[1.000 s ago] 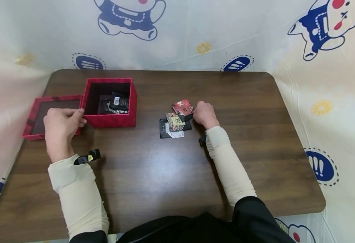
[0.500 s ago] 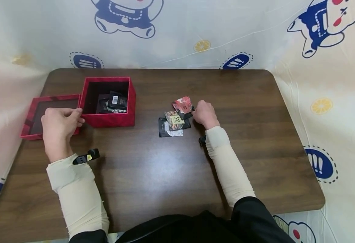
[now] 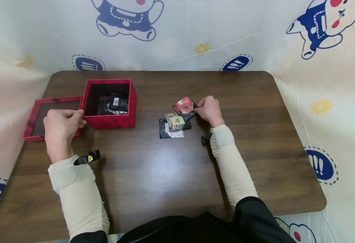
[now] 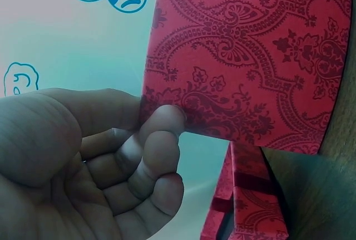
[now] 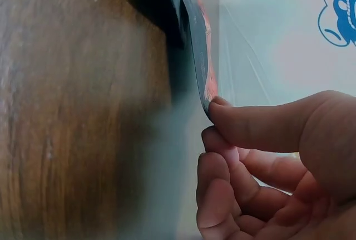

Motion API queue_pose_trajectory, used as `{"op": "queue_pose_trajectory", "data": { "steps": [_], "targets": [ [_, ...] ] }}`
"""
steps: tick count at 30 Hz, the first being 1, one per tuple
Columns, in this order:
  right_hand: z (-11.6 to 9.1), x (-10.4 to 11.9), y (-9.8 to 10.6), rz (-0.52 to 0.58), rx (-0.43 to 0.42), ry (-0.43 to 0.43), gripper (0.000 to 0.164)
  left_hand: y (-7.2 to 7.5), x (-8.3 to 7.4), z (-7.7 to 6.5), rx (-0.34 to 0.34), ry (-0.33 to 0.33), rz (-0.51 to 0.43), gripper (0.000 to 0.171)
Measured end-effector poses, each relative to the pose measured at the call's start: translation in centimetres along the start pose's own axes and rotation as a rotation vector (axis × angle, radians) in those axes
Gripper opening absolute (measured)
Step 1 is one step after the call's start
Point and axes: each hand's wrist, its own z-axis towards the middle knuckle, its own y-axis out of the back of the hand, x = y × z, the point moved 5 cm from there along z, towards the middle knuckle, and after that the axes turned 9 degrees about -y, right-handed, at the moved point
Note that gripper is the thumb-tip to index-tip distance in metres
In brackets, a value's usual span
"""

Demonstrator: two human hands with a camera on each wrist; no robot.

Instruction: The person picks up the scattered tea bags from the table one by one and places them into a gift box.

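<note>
My left hand [image 3: 61, 127] pinches the front left corner of an open red box [image 3: 113, 122] between thumb and index finger. In the left wrist view the box's patterned wall [image 4: 239, 56] fills the upper right. Several dark packets [image 3: 118, 103] lie inside the box. Farther right, my right hand [image 3: 210, 109] pinches the right edge of a red-and-black packet [image 3: 184, 105]. The right wrist view shows this packet [image 5: 201, 56] edge-on, thumb and index finger at its end. Just below it, a patterned packet with a yellow label [image 3: 175, 122] overlaps a black packet [image 3: 163, 131].
The box's red lid [image 3: 32, 138] lies upturned at the box's left, partly behind my left hand. Everything stands on a brown wooden table [image 3: 153, 179] with rounded corners. A printed white sheet [image 3: 180, 33] hangs behind it.
My right hand has shifted slightly right and away from me, drawing the red-and-black packet a little off the other two. My left hand keeps its pinch on the box.
</note>
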Motion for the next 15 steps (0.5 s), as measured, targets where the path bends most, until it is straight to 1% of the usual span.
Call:
{"op": "queue_pose_trajectory", "data": {
  "steps": [5, 9, 12, 15],
  "targets": [
    [0.2, -0.2, 0.0, 0.038, -0.011, 0.006, 0.010, 0.0, 0.1, 0.0, -0.001, 0.003, -0.001, 0.063],
    [0.3, 0.0, 0.4, 0.073, -0.032, 0.021, 0.009, 0.1, 0.0, 0.0, -0.001, 0.005, -0.001, 0.063],
    [0.2, 0.6, 1.4, 0.111, -0.044, 0.039, 0.010, 0.1, 0.0, -0.1, 0.003, 0.007, -0.005, 0.063],
    [-0.2, 1.6, 3.1, 0.153, -0.053, 0.046, 0.010, 0.1, 0.0, -0.1, 0.008, 0.012, -0.006, 0.064]
  ]
}}
